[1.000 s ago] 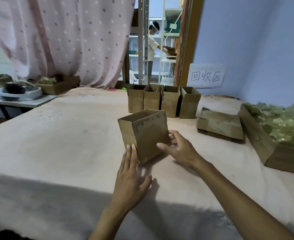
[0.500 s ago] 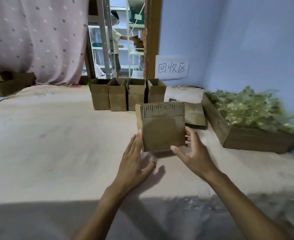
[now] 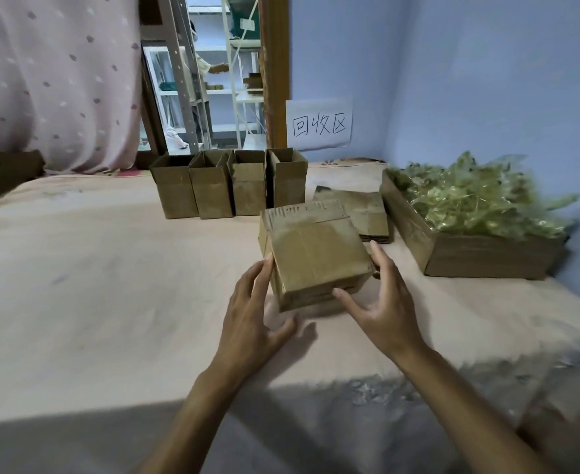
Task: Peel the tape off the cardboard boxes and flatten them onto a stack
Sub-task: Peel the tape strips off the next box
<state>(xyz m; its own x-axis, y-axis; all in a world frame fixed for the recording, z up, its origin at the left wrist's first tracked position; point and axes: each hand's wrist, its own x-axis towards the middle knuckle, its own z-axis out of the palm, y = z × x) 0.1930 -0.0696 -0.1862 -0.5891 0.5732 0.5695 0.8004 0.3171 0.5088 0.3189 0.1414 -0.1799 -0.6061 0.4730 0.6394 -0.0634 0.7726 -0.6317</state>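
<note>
Both left hand (image 3: 251, 321) and right hand (image 3: 386, 304) flank squarish cardboard box (image 3: 316, 260); seemingly glossy.

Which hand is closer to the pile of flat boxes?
Right. The right hand is on the box's right side, just in front of the flat pile. The left hand is on the box's left side, farther away.

Open tabletop fills the left half of the table (image 3: 93, 285), from the lower left up to the curtain (image 3: 59, 80). At upper centre, a row of four upright open boxes (image 3: 228, 189) blocks the far edge. At right, the scrap-filled carton (image 3: 487, 261) walls that side, with the low flattened stack (image 3: 367, 213) close beside it. The tilted box (image 3: 316, 261) at centre stands just in front of the stack.
</note>
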